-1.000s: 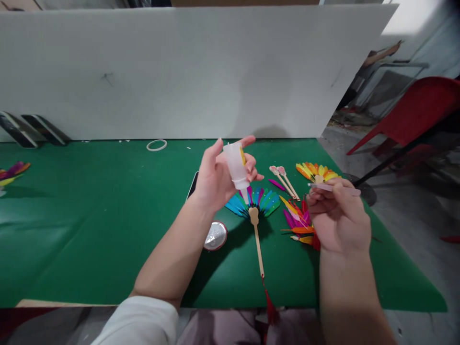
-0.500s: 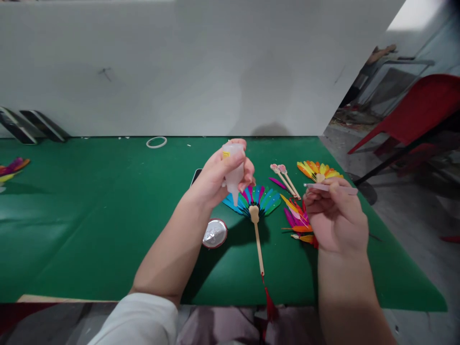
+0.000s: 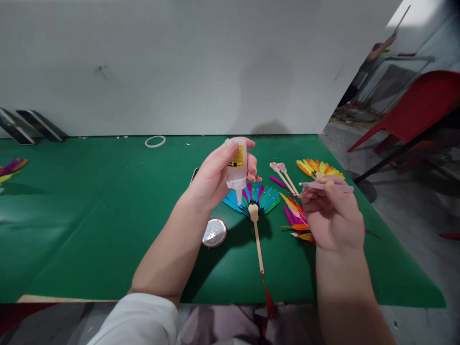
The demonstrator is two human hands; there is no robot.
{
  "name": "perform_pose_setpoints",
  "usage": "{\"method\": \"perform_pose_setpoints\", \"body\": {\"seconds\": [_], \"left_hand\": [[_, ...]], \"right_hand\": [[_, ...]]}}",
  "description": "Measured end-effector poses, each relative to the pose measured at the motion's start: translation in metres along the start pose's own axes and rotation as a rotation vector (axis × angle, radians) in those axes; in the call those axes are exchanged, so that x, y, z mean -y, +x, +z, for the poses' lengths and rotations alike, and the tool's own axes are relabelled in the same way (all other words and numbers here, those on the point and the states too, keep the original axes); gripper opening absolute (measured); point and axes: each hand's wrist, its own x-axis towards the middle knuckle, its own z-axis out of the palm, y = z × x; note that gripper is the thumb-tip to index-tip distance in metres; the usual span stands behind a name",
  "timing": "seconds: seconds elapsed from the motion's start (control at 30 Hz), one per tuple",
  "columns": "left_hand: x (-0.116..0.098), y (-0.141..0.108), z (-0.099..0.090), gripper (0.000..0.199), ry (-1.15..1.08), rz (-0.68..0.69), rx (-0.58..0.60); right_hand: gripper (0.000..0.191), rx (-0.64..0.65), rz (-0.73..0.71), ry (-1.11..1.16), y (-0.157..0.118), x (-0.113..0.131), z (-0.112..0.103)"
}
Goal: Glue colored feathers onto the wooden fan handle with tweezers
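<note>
Over green table point(image 3: 125, 230), finger-clamping nozzle bottle point(image 3: 236, 166) in left hand point(image 3: 212, 179), stick point(image 3: 345, 188) in right hand point(image 3: 336, 218); oversqueezed, might drip onto feather fan point(image 3: 253, 212) near front edge.

Loose feathers point(image 3: 293, 215) right of fan point(image 3: 253, 212)

Through the head view I have both of my arms coming in from the bottom edge. My left forearm point(image 3: 170, 247) slants up and to the right, the wrist nearly in line with it, carrying my left hand point(image 3: 212, 175) to the middle of the view; its thumb presses from the front, the index finger reaches out to the right behind, and the other fingers bend loosely. My right forearm point(image 3: 341, 282) rises almost straight up. My right hand point(image 3: 332, 218) shows its palm to me, fingers curled, thumb pinching against them. The two hands are well apart.
</note>
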Motion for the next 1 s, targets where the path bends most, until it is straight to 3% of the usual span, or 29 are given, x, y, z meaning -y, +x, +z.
{"method": "perform_pose_setpoints", "body": {"seconds": [0.37, 0.57, 0.83, 1.0], "left_hand": [[-0.001, -0.004, 0.004, 0.05, 0.04, -0.028, -0.03], [0.008, 0.004, -0.001, 0.036, 0.015, 0.067, -0.141], [0.003, 0.003, 0.002, 0.018, -0.198, 0.121, -0.09], [0.002, 0.002, 0.008, 0.038, -0.132, 0.173, -0.189]], "right_hand": [[0.012, -0.003, -0.011, -0.02, -0.001, -0.002, 0.002], [0.012, -0.004, -0.008, -0.03, 0.0, -0.004, 0.001], [0.01, 0.006, 0.021, -0.025, -0.001, -0.005, 0.001], [0.01, 0.002, 0.01, -0.03, -0.001, -0.006, 0.002]]}}
